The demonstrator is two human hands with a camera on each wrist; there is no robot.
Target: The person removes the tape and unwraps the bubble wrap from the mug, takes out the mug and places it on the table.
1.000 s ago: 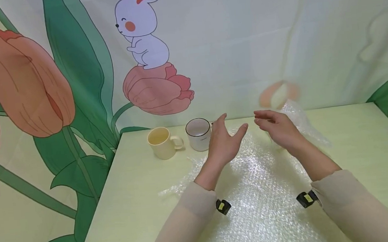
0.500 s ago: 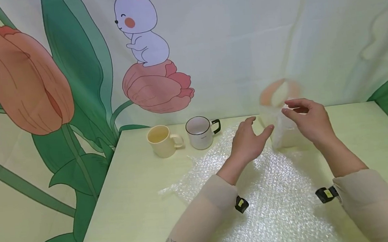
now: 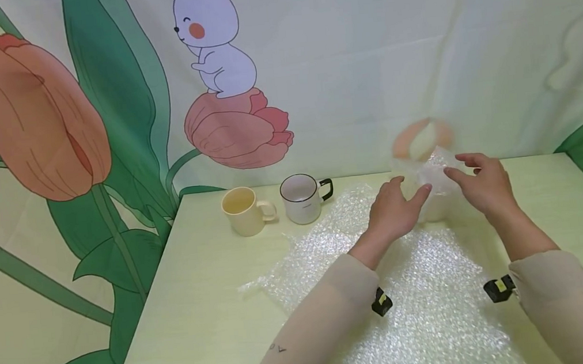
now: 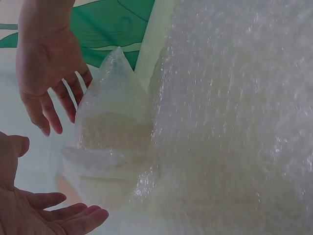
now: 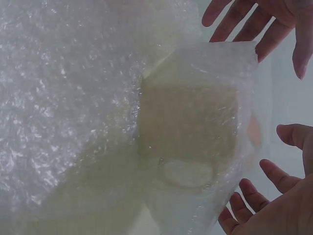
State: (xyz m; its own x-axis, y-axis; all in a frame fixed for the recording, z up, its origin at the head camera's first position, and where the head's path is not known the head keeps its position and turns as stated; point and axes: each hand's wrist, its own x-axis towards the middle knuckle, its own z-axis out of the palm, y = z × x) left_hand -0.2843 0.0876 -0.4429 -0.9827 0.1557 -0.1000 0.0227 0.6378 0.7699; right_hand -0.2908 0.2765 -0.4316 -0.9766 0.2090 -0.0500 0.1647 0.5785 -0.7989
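Observation:
A bundle in clear bubble wrap stands at the table's back, right of the middle. Through the film shows a pale tan, mug-like shape with an oval loop, blurred by the plastic. My left hand is at the bundle's left side, fingers loosely spread and thumb apart. On the other side my right hand has relaxed, slightly bent fingers at the wrap's upper edge. Neither hand pinches the film; whether fingertips touch it cannot be told. A large bubble wrap sheet lies in front, under both forearms.
A cream yellow mug and a white mug with dark rim and black handle stand at the back left. Behind the pale green table hangs a printed cloth with a rabbit and tulips.
Both hands have moved right, to either side of the wrapped bundle. The white mug's black handle, hidden behind my left hand a second ago, now shows. The upper wrap has shifted between the hands.

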